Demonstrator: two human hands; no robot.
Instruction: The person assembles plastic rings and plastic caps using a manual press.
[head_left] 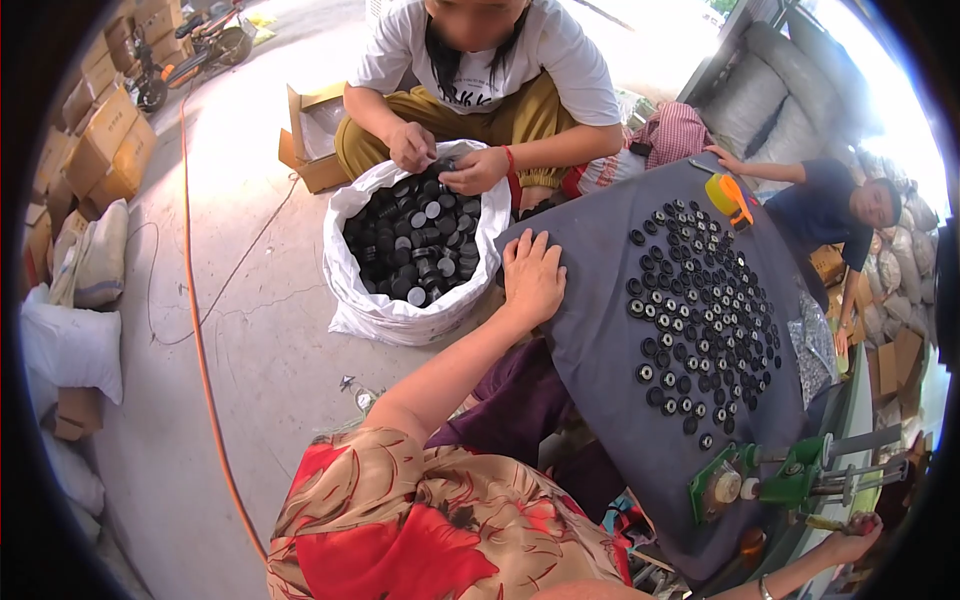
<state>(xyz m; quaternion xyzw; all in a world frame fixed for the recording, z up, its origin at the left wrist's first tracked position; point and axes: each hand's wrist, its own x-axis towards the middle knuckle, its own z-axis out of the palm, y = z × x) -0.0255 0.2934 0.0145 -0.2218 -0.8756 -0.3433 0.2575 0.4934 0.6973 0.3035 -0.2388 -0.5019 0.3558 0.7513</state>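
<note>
Left hand [533, 278] rests flat, open, on grey cloth [603, 262]. Right hand [855, 540] grips a handle [824, 522] beside the green press [790, 487]; steady strokes seem best.

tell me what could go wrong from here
The left hand rests on the grey table cover; a tug could shift the loose black round parts spread across it. The white sack stands open, holding many black discs, so a knock might spill some. The orange hose or cord along the floor could trip someone.

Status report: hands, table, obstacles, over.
Left hand on edge of table. Right hand beside green press. Black discs spread across table; yellow tape dispenser near far end.
</note>
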